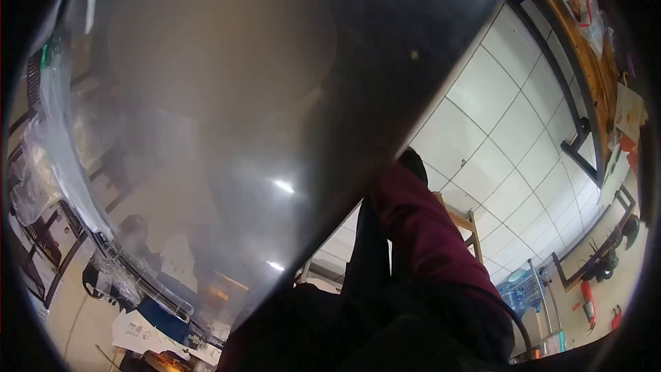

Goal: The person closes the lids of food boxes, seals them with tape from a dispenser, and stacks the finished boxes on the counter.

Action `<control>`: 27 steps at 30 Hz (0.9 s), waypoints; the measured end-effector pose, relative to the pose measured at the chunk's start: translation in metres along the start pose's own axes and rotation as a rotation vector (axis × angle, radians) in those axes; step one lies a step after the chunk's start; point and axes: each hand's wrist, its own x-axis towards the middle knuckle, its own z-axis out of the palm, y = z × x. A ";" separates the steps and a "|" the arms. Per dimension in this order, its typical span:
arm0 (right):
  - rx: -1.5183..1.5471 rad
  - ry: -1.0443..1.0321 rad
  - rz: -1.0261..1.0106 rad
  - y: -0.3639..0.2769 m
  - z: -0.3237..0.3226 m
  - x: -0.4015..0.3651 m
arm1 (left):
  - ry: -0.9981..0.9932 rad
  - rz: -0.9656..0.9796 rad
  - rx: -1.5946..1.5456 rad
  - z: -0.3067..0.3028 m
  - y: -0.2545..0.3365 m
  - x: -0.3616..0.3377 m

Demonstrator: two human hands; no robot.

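A large, shiny steel surface fills the upper left of the head view, very close to the camera, with blurred reflections on it. My right arm, in a maroon sleeve, reaches up to the steel's slanting lower edge. Past that edge the arm is cut off from sight, so my right hand and anything it may hold are hidden. A small dark shape shows beside the sleeve's far end; I cannot make out what it is. Nowhere in the frame does my left hand appear.
White floor tiles lie to the right. A wooden table with dark metal legs bears plastic bags. Below it is a small wooden stool, partly covered by my arm. Blue water bottles stand lower right. A wire rack with plastic-wrapped items runs along the left.
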 end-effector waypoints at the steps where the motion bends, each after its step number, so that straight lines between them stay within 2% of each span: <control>1: -0.043 -0.043 0.036 0.013 -0.014 -0.009 | -0.043 0.047 -0.002 0.016 -0.012 0.009; 3: -0.108 -0.094 0.153 0.009 -0.032 -0.055 | -0.082 -0.005 0.037 0.008 -0.027 0.009; 6: -0.208 -0.046 0.255 -0.006 -0.054 -0.064 | 0.221 -0.129 0.064 0.054 -0.031 -0.012; 7: -0.219 -0.010 0.298 -0.006 -0.056 -0.060 | 0.117 -0.090 0.115 0.042 -0.038 -0.013; 8: -0.231 0.024 0.347 -0.006 -0.056 -0.058 | 0.140 -0.067 0.127 0.032 -0.045 -0.010; 9: -0.178 0.066 0.287 0.006 -0.053 -0.056 | 0.164 -0.047 0.137 0.026 -0.050 -0.011; 12: -0.397 -0.117 0.341 0.028 -0.057 -0.061 | 0.287 -0.045 0.230 0.019 -0.057 -0.030; 13: -0.399 -0.165 0.254 0.058 -0.063 -0.076 | 0.333 -0.045 0.263 0.016 -0.059 -0.034; 14: -0.415 -0.204 0.187 0.081 -0.068 -0.092 | 0.186 0.115 0.448 0.011 -0.063 -0.048; 15: -0.548 -0.376 0.233 0.052 -0.094 -0.103 | 0.049 0.270 0.635 -0.009 -0.077 -0.072; 16: -1.109 -1.064 -0.072 -0.001 -0.124 -0.110 | 0.142 0.031 0.486 -0.011 -0.087 -0.104; 17: -0.697 -0.799 0.456 -0.057 -0.144 -0.131 | 0.056 -0.037 0.561 -0.015 -0.090 -0.141; 18: -0.744 -0.935 -0.018 -0.024 -0.174 -0.175 | 0.016 -0.167 0.562 -0.016 -0.095 -0.180; 19: -0.795 -1.323 0.431 -0.089 -0.186 -0.181 | 0.022 -0.267 0.636 0.006 -0.082 -0.233; 20: -0.851 -1.320 0.327 -0.137 -0.211 -0.210 | 0.007 -0.241 0.681 -0.044 -0.143 -0.257; 21: -0.864 -1.342 0.314 -0.175 -0.231 -0.232 | -0.074 -0.303 0.746 -0.039 -0.145 -0.308; 24: -0.871 -1.394 0.455 -0.253 -0.291 -0.257 | -0.270 -0.416 0.792 -0.020 -0.122 -0.434; 27: -0.972 -1.434 0.491 -0.310 -0.321 -0.235 | -0.254 -0.399 0.759 -0.025 -0.104 -0.509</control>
